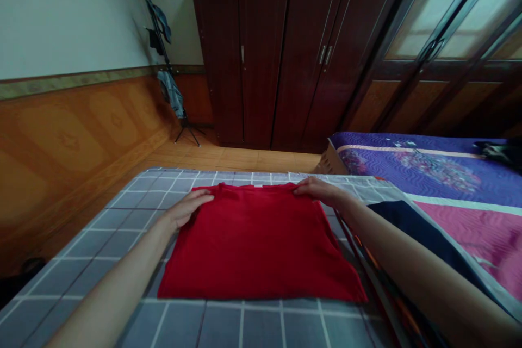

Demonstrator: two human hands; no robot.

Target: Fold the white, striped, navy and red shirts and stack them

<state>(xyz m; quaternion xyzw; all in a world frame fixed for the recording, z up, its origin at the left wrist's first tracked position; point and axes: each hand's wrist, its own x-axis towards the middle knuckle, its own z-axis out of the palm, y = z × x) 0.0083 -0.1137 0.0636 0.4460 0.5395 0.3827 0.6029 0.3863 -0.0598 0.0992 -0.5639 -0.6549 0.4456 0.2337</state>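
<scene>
A red garment (261,244), which looks like a folded shirt, lies flat on a grey checked cloth (122,261). Its neckline edge faces away from me, and the wide straight edge is nearest. At its far left corner rests my left hand (190,208), open, the fingers stretched out on the fabric. My right hand (320,190) lies open over the far right corner, fingertips on the red cloth. Part of each thumb is hard to make out.
Beside my right forearm lie dark blue fabric (408,223) and several thin reddish strips. A bed with a purple and pink cover (468,234) stands to the right. Beyond are a dark red wardrobe (265,38) and a coat stand (165,57) with clothes hung on it.
</scene>
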